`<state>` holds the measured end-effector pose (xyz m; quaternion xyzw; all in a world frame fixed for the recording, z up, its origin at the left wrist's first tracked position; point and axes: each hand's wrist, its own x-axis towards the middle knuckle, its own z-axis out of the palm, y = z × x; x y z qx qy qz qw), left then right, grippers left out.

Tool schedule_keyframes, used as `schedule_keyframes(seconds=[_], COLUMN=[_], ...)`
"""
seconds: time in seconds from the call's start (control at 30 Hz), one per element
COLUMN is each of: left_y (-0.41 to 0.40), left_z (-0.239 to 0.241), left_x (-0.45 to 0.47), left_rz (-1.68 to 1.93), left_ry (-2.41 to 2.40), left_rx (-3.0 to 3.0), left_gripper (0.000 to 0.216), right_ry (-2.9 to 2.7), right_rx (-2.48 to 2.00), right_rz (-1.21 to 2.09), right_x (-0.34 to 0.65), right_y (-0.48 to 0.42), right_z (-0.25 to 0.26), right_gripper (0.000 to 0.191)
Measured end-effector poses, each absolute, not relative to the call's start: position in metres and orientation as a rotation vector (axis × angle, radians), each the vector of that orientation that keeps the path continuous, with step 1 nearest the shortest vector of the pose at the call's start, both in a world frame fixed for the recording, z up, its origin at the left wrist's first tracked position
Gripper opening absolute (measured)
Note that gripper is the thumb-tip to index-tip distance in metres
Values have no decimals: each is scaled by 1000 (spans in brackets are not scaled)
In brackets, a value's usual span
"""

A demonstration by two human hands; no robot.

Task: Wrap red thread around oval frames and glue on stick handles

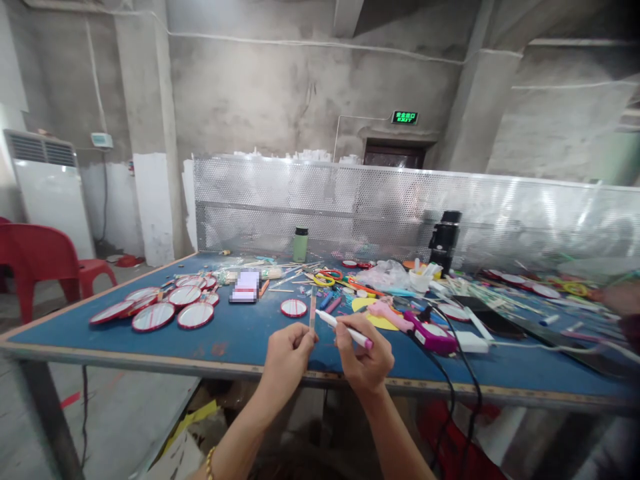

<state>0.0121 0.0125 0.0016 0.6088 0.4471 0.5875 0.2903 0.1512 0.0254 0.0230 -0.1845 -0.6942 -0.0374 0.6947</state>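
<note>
My left hand (290, 352) is closed, pinching the lower end of a thin flat stick (313, 308) that stands nearly upright above the table's front edge. In my right hand (366, 353) lies a white marker pen (327, 318) with a pink end, gripped as for writing. Its tip points left and is close to the stick; I cannot tell whether they touch. Just beyond my left hand a round white disc with a red rim (293, 307) rests on the blue table (240, 342).
More red-rimmed discs (195, 315) are piled at the left, beside a phone (245, 287). A green bottle (300, 245) and a black flask (445, 243) stand at the back. Right of my hands are a purple-and-pink glue gun (430, 332), cables and scattered sticks. Someone's blurred hand (620, 297) shows far right.
</note>
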Motion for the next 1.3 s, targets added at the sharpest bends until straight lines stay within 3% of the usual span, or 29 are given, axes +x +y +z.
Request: schedule_keyframes(seconds=[1.3], left_y=[14], left_z=[0], left_x=[11], left_rz=[1577], left_ry=[1201], left_rx=[1640], left_gripper=[27], right_ry=[-1585], right_rx=[-368], right_rz=[-143], right_x=[153], right_y=[23], right_z=[22], right_gripper=[17])
